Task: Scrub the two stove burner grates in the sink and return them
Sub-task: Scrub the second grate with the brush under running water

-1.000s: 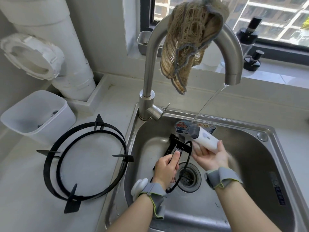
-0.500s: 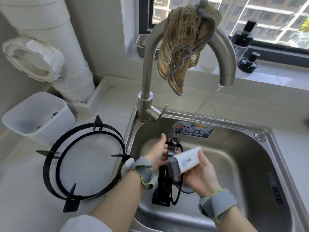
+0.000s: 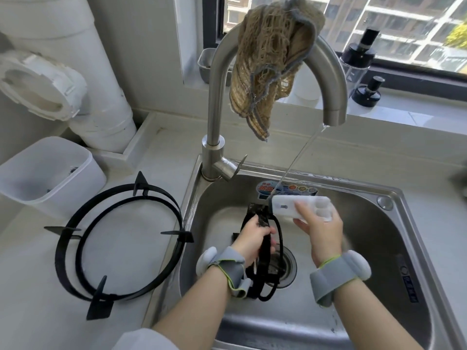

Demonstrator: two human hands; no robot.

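I count two grates: first grate (image 3: 264,276) inside the sink (image 3: 394,198), second grate (image 3: 99,305) left of it; one brush (image 3: 300,207), one cloth (image 3: 273,59).

We are reaching both bare forearms forward and down, side by side. Our left hand (image 3: 252,238) is curling its fingers round the black grate (image 3: 265,274), back of the hand up. Our right hand (image 3: 321,236) is gripping the white brush (image 3: 283,205) a little higher. We are wearing grey bands on both wrists.
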